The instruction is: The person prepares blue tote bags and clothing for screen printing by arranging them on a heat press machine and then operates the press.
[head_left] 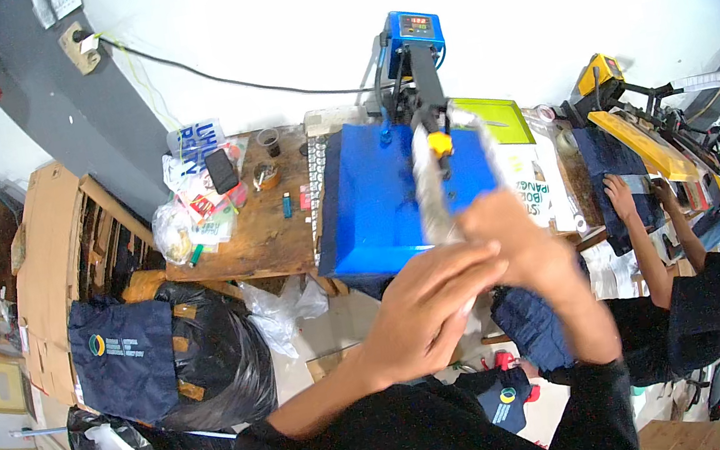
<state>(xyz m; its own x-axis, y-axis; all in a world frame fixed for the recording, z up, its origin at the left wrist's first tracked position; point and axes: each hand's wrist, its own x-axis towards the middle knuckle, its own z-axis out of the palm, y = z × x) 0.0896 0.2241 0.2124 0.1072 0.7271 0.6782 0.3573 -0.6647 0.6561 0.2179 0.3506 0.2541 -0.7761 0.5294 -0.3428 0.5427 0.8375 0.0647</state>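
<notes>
Both hands meet on one thing: your left hand (426,313) lies folded over the lower end of a crinkled clear film (435,185), fingers clenched round it, and your right hand (514,243) pinches the same strip just above — a two-handed grip, held up in front of the blue press (375,204). The film rises from your hands and crosses the press's yellow knob (440,142), so it hangs in the air over the platen, not laid down on it.

By the look of it, you are at the handling stage, with the film gathered and not yet spread. Should you mean to flatten it, the next move would call for parting the hands and keeping the strip from folding on itself; it is thin and likely to cling.

Left of the press, the wooden worktop (259,241) carries a phone (221,170), a tape roll (266,177), a cup (270,141) and bagged odds and ends. Below that, a navy bag (122,357) lies over black sacks (220,351). Right of the press a co-worker's hands (638,195) press on dark cloth (604,158) under a yellow press (638,138) — near your right elbow, so a wide sweep that way could crowd them. The press's raised arm (421,74) stands close behind the film.
</notes>
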